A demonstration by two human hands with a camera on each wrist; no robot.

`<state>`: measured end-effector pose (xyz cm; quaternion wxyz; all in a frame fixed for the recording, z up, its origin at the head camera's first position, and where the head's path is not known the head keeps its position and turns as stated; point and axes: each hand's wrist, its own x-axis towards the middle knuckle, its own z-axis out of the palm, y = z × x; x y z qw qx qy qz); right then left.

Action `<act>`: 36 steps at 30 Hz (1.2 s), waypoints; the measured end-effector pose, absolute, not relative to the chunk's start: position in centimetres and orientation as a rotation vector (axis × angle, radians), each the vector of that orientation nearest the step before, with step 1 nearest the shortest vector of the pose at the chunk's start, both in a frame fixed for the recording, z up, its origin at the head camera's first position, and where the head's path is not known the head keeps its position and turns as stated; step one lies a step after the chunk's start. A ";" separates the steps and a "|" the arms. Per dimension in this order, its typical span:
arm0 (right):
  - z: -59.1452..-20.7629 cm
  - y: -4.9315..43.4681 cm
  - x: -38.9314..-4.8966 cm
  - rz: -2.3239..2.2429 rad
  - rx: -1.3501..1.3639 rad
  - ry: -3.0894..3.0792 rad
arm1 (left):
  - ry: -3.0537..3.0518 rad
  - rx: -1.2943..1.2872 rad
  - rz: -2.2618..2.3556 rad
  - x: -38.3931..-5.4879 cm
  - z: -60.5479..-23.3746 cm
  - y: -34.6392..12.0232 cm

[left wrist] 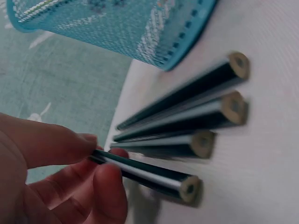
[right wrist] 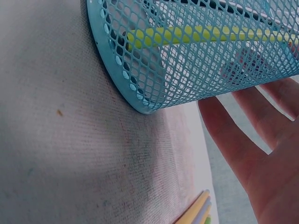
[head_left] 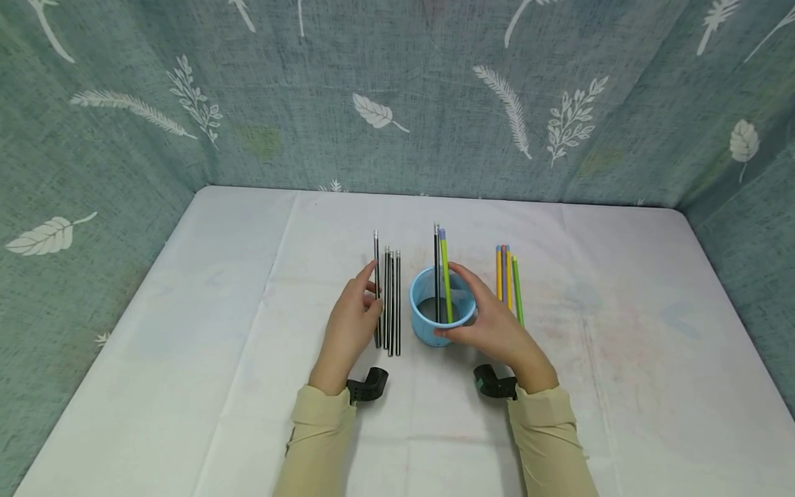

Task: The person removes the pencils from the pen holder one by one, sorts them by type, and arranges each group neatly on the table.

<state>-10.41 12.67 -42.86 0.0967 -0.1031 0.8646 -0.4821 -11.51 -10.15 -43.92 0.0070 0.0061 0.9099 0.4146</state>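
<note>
My left hand (head_left: 350, 326) pinches a black pencil (left wrist: 149, 173) between thumb and fingers, low over the white cloth. Beside it lie several more black pencils (head_left: 392, 304), side by side with their unsharpened ends toward me. A light-blue mesh pencil cup (head_left: 428, 335) stands upright just to their right. My right hand (head_left: 499, 333) grips this cup from its right side, thumb at the near rim and fingers round the far side. Inside lean a green pencil (head_left: 446, 276) and black pencil shafts (head_left: 436, 255); their exact number is unclear.
Right of the cup lie several coloured pencils (head_left: 499, 269), yellow, purple and green, partly behind my right hand. Black wrist-camera mounts (head_left: 370, 384) sit on both wrists. A white cloth (head_left: 621, 359) covers the table, and a leaf-patterned green curtain (head_left: 435, 138) hangs behind it.
</note>
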 end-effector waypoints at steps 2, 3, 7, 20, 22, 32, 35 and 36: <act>-42.9 12.7 -10.4 -1.431 -0.303 2.558 | 2.869 0.034 1.215 -11.5 -44.2 -10.1; -42.9 12.6 -10.4 -1.432 -0.303 2.558 | 2.877 0.036 1.186 -11.4 -44.3 -10.1; -42.8 12.6 -10.4 -1.424 -0.308 2.566 | 2.894 0.030 1.151 -11.5 -44.6 -10.2; -42.7 12.5 -10.5 -1.413 -0.315 2.580 | 2.935 0.009 1.074 -11.5 -44.8 -10.1; -42.7 12.5 -10.5 -1.414 -0.320 2.583 | 2.948 0.015 1.052 -11.4 -44.8 -10.0; -42.7 12.6 -10.4 -1.412 -0.329 2.569 | 2.938 0.006 0.980 -11.1 -44.7 -9.7; -42.6 12.6 -10.3 -1.399 -0.310 2.566 | 2.925 0.007 0.992 -11.1 -44.7 -9.7; -42.6 12.6 -10.3 -1.393 -0.304 2.567 | 2.919 0.009 1.001 -11.1 -44.6 -9.7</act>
